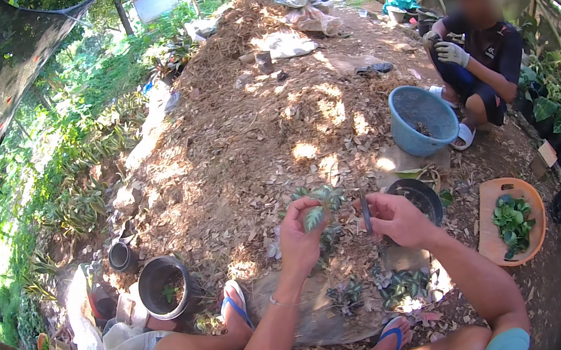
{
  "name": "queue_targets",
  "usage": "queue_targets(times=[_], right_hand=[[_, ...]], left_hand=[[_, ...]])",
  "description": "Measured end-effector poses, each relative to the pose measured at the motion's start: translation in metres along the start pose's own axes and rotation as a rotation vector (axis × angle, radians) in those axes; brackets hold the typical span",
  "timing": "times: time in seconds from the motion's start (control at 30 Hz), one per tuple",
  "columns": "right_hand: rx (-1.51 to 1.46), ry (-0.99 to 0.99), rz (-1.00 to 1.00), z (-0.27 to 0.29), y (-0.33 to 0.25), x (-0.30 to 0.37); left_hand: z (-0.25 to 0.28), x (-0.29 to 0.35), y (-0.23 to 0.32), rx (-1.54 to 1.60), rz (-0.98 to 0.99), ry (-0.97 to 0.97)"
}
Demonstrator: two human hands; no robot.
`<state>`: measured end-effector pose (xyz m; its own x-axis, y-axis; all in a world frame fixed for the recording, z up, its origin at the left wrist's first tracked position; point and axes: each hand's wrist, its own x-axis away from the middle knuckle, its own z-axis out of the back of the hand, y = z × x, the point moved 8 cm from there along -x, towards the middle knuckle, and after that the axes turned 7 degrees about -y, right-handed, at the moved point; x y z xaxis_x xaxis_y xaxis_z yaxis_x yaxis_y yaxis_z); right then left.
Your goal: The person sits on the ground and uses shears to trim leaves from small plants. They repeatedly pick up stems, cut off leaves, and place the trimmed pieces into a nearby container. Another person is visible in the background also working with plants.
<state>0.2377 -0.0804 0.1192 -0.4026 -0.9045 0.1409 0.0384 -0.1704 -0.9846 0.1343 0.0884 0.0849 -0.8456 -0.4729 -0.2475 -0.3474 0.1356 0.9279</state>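
Note:
In front of me my left hand (300,237) is closed on a leafy cutting (329,197) with pale-patterned green leaves. Slightly to its right, my right hand (401,220) grips a narrow dark tool (366,211) held upright; its exact kind is too small to tell. The tool and the cutting are apart. Below my hands, small bunches of dark leafy cuttings (404,286) lie on a flat grey sheet (312,318) between my feet. Another clump of cuttings (345,296) lies left of these.
A black basin (416,198) sits behind my right hand, and an orange tray (538,222) with green leaves stands further right. Beyond, a gloved person (490,54) squats by a blue tub (424,120). Black pots (164,288) stand left; a soil heap (229,43) rises ahead.

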Motion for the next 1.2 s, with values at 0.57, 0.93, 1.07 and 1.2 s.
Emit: queue_targets(times=[0.57, 0.93, 1.07, 1.2], right_hand=[[-0.3, 0.355, 0.092, 0.025, -0.014, 0.01], [-0.278, 0.307, 0.166, 0.016, -0.029, 0.01], [-0.321, 0.3, 0.149, 0.013, -0.031, 0.011], [-0.31, 0.303, 0.177, 0.012, -0.036, 0.011]], left_hand=[[-0.047, 0.017, 0.044, -0.685, -0.434, -0.242], [-0.045, 0.021, 0.026, -0.503, -0.213, -0.229], [-0.043, 0.019, 0.013, -0.369, -0.183, -0.262], [-0.047, 0.018, -0.011, -0.017, -0.066, -0.3]])
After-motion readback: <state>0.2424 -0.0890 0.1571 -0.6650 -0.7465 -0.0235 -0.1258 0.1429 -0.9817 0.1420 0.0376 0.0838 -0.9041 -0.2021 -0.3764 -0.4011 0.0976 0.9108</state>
